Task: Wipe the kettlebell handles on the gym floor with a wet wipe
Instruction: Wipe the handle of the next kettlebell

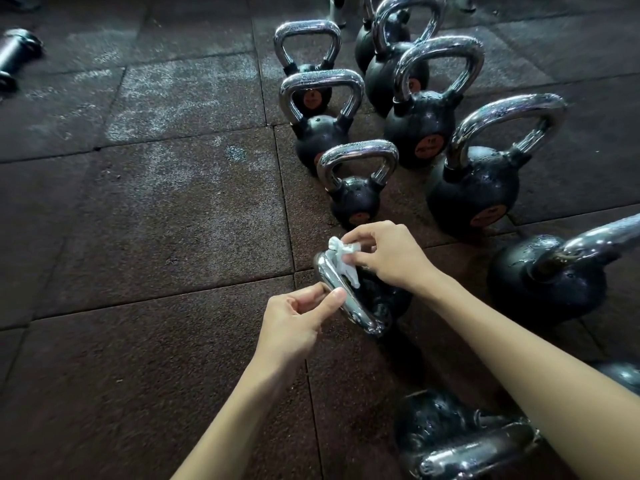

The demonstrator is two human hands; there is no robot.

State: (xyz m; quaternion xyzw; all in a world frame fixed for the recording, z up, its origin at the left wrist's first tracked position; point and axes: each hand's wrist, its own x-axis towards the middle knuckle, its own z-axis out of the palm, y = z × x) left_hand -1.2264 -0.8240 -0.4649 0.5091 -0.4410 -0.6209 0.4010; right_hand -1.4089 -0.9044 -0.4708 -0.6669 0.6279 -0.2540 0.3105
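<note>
A small black kettlebell (384, 301) with a chrome handle (349, 306) stands on the floor just below the middle of the view. My left hand (294, 323) pinches the handle's near side between thumb and fingers. A crumpled white wet wipe (343, 258) lies against the top left bend of that handle, and my right hand (388, 254) grips it there. Several more black kettlebells with chrome handles, such as the nearest one behind (356, 195), stand in two rows beyond, their surfaces dotted with droplets.
Dark rubber floor tiles (156, 220) with pale chalky smears spread to the left. A larger kettlebell (547, 275) lies at the right, another (450, 438) at the bottom right under my right forearm. A dumbbell end (17, 53) lies at the top left.
</note>
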